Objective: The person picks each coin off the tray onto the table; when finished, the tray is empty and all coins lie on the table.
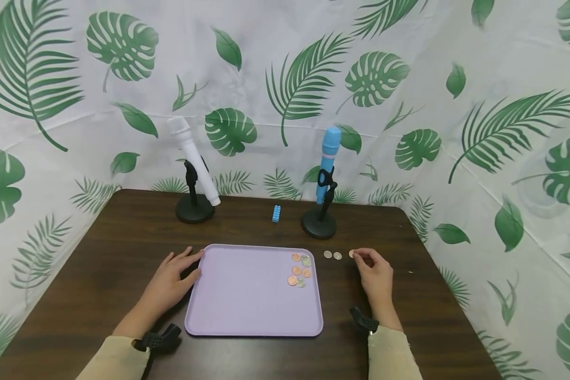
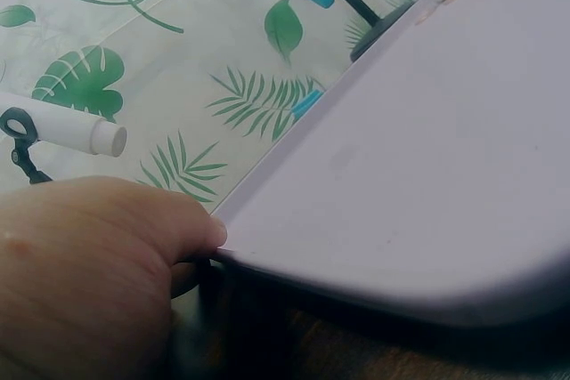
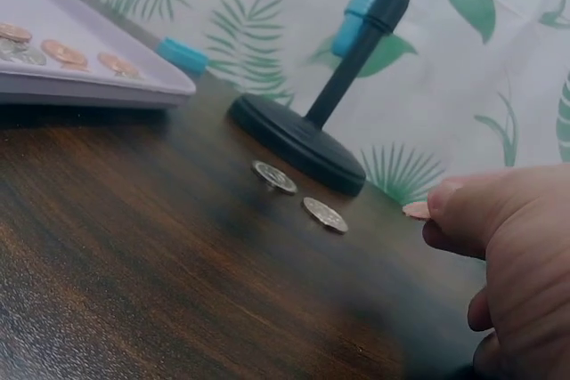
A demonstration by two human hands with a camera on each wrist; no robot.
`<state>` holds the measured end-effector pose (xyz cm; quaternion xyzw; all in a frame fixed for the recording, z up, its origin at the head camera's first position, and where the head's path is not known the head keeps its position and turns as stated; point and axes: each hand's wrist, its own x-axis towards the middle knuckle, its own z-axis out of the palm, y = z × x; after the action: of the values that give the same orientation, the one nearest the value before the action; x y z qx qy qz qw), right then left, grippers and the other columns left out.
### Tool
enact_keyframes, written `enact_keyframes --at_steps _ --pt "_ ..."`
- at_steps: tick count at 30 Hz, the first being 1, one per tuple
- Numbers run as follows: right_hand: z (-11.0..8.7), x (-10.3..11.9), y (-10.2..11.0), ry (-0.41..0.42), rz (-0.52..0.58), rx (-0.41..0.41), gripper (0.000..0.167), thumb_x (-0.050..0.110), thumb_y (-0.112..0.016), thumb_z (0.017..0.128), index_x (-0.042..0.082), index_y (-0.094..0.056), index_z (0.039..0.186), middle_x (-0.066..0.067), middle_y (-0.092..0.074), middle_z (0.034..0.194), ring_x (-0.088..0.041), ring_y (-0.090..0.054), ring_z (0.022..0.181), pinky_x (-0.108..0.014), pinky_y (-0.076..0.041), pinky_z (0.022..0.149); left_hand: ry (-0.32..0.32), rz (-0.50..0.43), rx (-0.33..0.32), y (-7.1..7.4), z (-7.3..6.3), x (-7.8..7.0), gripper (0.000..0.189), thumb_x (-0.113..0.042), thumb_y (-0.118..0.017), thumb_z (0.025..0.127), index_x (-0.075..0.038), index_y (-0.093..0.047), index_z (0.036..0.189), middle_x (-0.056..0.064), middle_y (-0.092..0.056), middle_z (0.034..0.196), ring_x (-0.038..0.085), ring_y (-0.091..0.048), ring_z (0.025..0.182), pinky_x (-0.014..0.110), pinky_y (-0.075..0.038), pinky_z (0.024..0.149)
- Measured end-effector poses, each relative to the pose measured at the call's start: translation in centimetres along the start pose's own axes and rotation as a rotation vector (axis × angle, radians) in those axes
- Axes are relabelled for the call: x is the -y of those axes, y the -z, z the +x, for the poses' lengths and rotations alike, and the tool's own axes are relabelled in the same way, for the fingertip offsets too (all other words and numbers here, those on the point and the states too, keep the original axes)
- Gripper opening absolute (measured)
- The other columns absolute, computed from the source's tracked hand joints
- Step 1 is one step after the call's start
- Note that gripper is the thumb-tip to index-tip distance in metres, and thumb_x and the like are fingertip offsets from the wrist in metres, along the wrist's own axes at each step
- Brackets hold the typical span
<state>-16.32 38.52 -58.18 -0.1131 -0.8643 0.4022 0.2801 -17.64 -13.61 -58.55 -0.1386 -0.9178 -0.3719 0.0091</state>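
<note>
My right hand (image 1: 376,275) pinches a copper coin (image 3: 416,210) between thumb and finger, low over the table to the right of the tray. Two silver coins (image 1: 332,255) lie side by side on the wood, left of that hand. A lilac tray (image 1: 247,311) sits in the middle, with several copper and silver coins (image 1: 296,271) grouped near its right edge. At the tray's left edge, my left hand (image 1: 170,282) rests with fingers loosely extended, fingertips right at the rim. In the left wrist view the hand (image 2: 98,264) partly covers the tray's corner.
Behind the tray stand a white microphone (image 1: 195,158) and a blue microphone (image 1: 330,145), each on a black stand with a round base. A small blue block (image 1: 276,214) lies between them. A leaf-print cloth (image 1: 247,68) hangs behind the dark wooden table (image 1: 76,295).
</note>
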Motion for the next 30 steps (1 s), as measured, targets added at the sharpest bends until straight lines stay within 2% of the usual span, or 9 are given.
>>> enact_keyframes --at_steps 5,11,15,21,26,30 --pt "0.0 0.4 -0.3 0.006 -0.012 0.026 0.008 0.021 -0.083 0.099 0.017 -0.086 0.105 -0.004 -0.086 0.104 -0.016 -0.069 0.084 -0.013 -0.048 0.066 -0.005 0.014 -0.012 0.2 -0.3 0.3 0.057 -0.028 -0.07 0.107 -0.013 -0.056 0.16 0.02 -0.055 0.164 0.046 -0.037 0.162 0.073 -0.016 0.133" --pt "-0.3 0.0 -0.3 0.038 -0.101 0.03 0.005 0.019 -0.084 0.098 0.016 -0.085 0.101 -0.006 -0.082 0.102 -0.021 -0.069 0.089 -0.015 -0.045 0.073 -0.007 0.028 -0.024 0.0 -0.4 0.3 0.055 -0.026 -0.07 0.106 -0.014 -0.058 0.159 0.019 -0.055 0.164 0.045 -0.04 0.161 0.073 -0.016 0.133" --pt "-0.4 -0.4 -0.3 0.025 -0.139 0.038 0.008 0.021 -0.085 0.098 0.014 -0.085 0.101 -0.006 -0.076 0.101 -0.023 -0.068 0.093 -0.024 -0.047 0.079 -0.016 0.02 -0.03 -0.3 -0.5 0.1 0.054 -0.025 -0.07 0.106 -0.014 -0.059 0.158 0.018 -0.057 0.163 0.045 -0.04 0.161 0.072 -0.017 0.133" --pt "-0.3 -0.4 -0.2 -0.001 -0.177 0.08 0.007 0.022 -0.084 0.098 0.015 -0.085 0.101 -0.006 -0.077 0.103 -0.027 -0.072 0.1 -0.041 -0.054 0.09 -0.025 0.022 -0.043 -0.3 -0.5 -0.2 0.054 -0.023 -0.071 0.106 -0.013 -0.06 0.157 0.017 -0.059 0.161 0.044 -0.042 0.16 0.072 -0.018 0.133" --pt "-0.5 -0.4 -0.1 0.042 -0.188 0.085 0.01 0.024 -0.086 0.096 0.014 -0.085 0.098 -0.004 -0.075 0.1 -0.025 -0.07 0.096 -0.035 -0.05 0.084 -0.026 0.015 -0.038 -0.3 -0.6 -0.5 0.054 -0.022 -0.071 0.106 -0.012 -0.059 0.158 0.016 -0.059 0.161 0.043 -0.042 0.16 0.071 -0.017 0.134" --pt "-0.5 -0.2 -0.1 0.097 -0.205 0.098 0.002 0.019 -0.087 0.095 0.017 -0.086 0.094 -0.003 -0.074 0.098 -0.025 -0.071 0.095 -0.037 -0.051 0.084 -0.019 0.012 -0.038 -0.1 -0.7 -0.6 0.054 -0.022 -0.071 0.105 -0.012 -0.06 0.157 0.017 -0.059 0.161 0.044 -0.042 0.16 0.072 -0.018 0.133"
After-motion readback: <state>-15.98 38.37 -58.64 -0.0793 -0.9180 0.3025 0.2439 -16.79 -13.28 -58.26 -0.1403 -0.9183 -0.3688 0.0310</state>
